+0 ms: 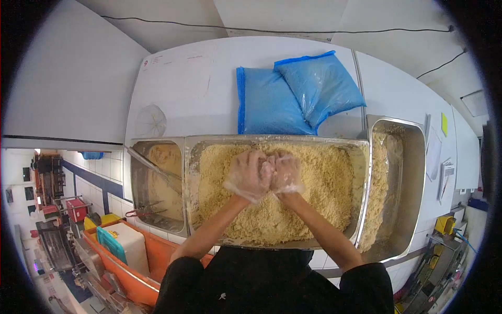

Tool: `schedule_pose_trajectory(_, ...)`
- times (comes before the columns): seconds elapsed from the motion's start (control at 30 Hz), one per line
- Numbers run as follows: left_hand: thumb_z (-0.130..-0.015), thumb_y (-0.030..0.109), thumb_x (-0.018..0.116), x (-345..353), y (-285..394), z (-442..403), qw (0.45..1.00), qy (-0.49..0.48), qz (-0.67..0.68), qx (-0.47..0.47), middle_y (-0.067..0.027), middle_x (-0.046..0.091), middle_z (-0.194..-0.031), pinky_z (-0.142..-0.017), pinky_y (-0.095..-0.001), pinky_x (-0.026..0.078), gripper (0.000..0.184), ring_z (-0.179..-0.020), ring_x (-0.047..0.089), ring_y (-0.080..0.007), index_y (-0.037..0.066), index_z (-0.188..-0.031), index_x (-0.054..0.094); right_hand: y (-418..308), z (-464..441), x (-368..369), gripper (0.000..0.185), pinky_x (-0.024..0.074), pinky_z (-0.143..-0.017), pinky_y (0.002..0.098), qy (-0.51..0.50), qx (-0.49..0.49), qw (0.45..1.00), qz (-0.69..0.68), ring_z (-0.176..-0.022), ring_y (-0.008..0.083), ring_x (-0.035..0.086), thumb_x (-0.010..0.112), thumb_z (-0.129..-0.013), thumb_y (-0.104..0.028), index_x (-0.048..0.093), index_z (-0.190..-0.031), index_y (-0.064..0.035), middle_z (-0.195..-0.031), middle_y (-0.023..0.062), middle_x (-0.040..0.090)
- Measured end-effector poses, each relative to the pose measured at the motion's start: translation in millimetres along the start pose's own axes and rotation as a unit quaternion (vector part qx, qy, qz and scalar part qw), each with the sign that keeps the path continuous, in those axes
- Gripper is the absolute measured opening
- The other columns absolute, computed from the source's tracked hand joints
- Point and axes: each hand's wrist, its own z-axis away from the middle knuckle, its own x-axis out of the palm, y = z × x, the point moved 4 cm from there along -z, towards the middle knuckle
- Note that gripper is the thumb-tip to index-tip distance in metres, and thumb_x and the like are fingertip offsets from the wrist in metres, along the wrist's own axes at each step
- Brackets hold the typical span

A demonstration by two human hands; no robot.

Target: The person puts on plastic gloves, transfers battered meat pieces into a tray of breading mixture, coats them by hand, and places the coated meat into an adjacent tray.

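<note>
One left tray (140,204), at nine o'clock, holds a metal tool (152,165). Over crumbs (327,196) in the middle tray (277,138), my left hand (249,174) and right hand (287,171) meet, fingers curled, pressed together (around what, I can't tell): squeezing looks underway, unfinished. Toward one o'clock, two blue bags (324,89) seem unopened; at three, the right tray (401,209) looks part-filled.

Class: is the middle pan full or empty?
Not empty: yellow crumbs spread nearly wall to wall across the pan; depth cannot be told.
</note>
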Motion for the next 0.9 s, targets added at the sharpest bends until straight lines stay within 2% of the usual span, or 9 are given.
schedule_pose_trajectory(0.23, -0.095, 0.035, 0.041, -0.3, -9.7, 29.1, 0.998, 0.045, 0.045, -0.018, -0.0149, 0.057, -0.105, -0.087, -0.048, 0.037, 0.033, -0.099, 0.053, -0.0319, 0.006, -0.104, 0.055, -5.4, -5.9, -27.0, 0.042, 0.0327, -0.093, 0.0494, -0.173, 0.08, 0.97, -0.153, -0.111, 0.0348, 0.046, 0.046, -0.091, -0.032, 0.051, -0.119, -0.0009, -0.112, 0.0198, 0.052)
schedule_pose_trajectory(0.33, -0.094, 0.033, 0.042, -1.8, -17.7, 25.9, 0.995, 0.079, 0.037, 0.048, -0.014, 0.056, -0.105, -0.089, -0.0472, 0.037, 0.032, -0.098, 0.054, -0.0317, 0.007, -0.105, 0.055, -7.5, -10.3, -28.0, 0.044, 0.0326, -0.093, 0.0499, -0.122, 0.072, 0.977, -0.162, -0.109, 0.0372, 0.047, 0.045, -0.092, -0.033, 0.051, -0.121, -0.0003, -0.112, 0.0208, 0.052)
schedule_pose_trajectory(0.43, -0.093, 0.034, 0.045, -7.7, -14.0, 34.5, 0.999, 0.025, -0.014, -0.028, -0.0135, 0.058, -0.103, -0.09, -0.047, 0.037, 0.033, -0.097, 0.056, -0.0323, 0.005, -0.108, 0.055, 3.3, 6.7, -12.7, 0.043, 0.0312, -0.098, 0.0531, -0.11, 0.093, 0.973, -0.178, -0.114, 0.0399, 0.046, 0.046, -0.092, -0.031, 0.051, -0.122, 0.0003, -0.119, 0.0217, 0.051)
schedule_pose_trajectory(0.53, -0.091, 0.038, 0.047, -8.1, -59.2, 74.6, 0.995, 0.039, -0.029, -0.092, -0.0175, 0.062, -0.092, -0.071, -0.0478, 0.046, 0.034, -0.083, 0.06, -0.0336, 0.007, -0.096, 0.06, 31.2, 10.0, -39.5, 0.041, 0.0358, -0.099, 0.0471, -0.01, 0.078, 0.996, -0.046, -0.118, 0.0385, 0.047, 0.047, -0.093, -0.031, 0.053, -0.122, -0.0023, -0.128, 0.0227, 0.05)
schedule_pose_trajectory(0.6, -0.09, 0.038, 0.048, -16.7, -65.9, 76.8, 0.995, 0.008, -0.063, -0.082, -0.0186, 0.063, -0.091, -0.07, -0.0478, 0.047, 0.035, -0.082, 0.062, -0.0346, 0.006, -0.098, 0.061, 50.7, 10.4, -69.8, 0.039, 0.044, -0.095, 0.042, -0.247, 0.178, 0.925, -0.226, -0.114, 0.0357, 0.055, 0.05, -0.094, -0.034, 0.059, -0.119, -0.0059, -0.124, 0.019, 0.058)
schedule_pose_trajectory(0.67, -0.09, 0.043, 0.05, -32.6, -52.6, 75.8, 0.948, -0.164, -0.071, -0.263, -0.0218, 0.067, -0.094, -0.079, -0.0446, 0.049, 0.044, -0.092, 0.063, -0.0364, 0.005, -0.106, 0.063, 54.6, 8.3, -65.6, 0.037, 0.0469, -0.09, 0.0403, -0.287, 0.129, 0.931, -0.183, -0.106, 0.0334, 0.059, 0.053, -0.092, -0.032, 0.061, -0.117, -0.0061, -0.116, 0.0169, 0.062)
schedule_pose_trajectory(0.73, -0.088, 0.05, 0.051, -21.0, -55.1, 70.5, 0.919, -0.253, -0.033, -0.299, -0.0227, 0.067, -0.098, -0.082, -0.0429, 0.048, 0.051, -0.097, 0.063, -0.0354, 0.003, -0.106, 0.064, 63.3, 7.3, -44.4, 0.035, 0.0499, -0.085, 0.0386, -0.33, 0.08, 0.931, -0.135, -0.098, 0.0311, 0.063, 0.057, -0.091, -0.031, 0.062, -0.114, -0.0062, -0.109, 0.0148, 0.066)
schedule_pose_trajectory(0.83, -0.084, 0.06, 0.055, -10.3, -61.0, 74.0, 0.906, -0.314, 0.059, -0.277, -0.0234, 0.067, -0.102, -0.084, -0.0412, 0.049, 0.065, -0.1, 0.064, -0.0327, 0.0, -0.104, 0.065, 81.0, 5.0, 19.0, 0.045, 0.0475, -0.078, 0.0416, -0.502, 0.003, 0.841, -0.204, -0.087, 0.0274, 0.06, 0.064, -0.084, -0.038, 0.062, -0.105, 0.0018, -0.1, 0.019, 0.063)
schedule_pose_trajectory(0.9, -0.081, 0.064, 0.057, -23.4, -53.4, 64.4, 0.925, -0.292, 0.112, -0.214, -0.0231, 0.068, -0.102, -0.084, -0.0413, 0.049, 0.07, -0.099, 0.065, -0.0311, -0.002, -0.102, 0.066, 83.1, 13.6, 22.1, 0.027, 0.0479, -0.077, 0.0377, -0.337, -0.102, 0.895, -0.275, -0.083, 0.0268, 0.06, 0.065, -0.087, -0.028, 0.064, -0.098, -0.0035, -0.094, 0.0138, 0.064)
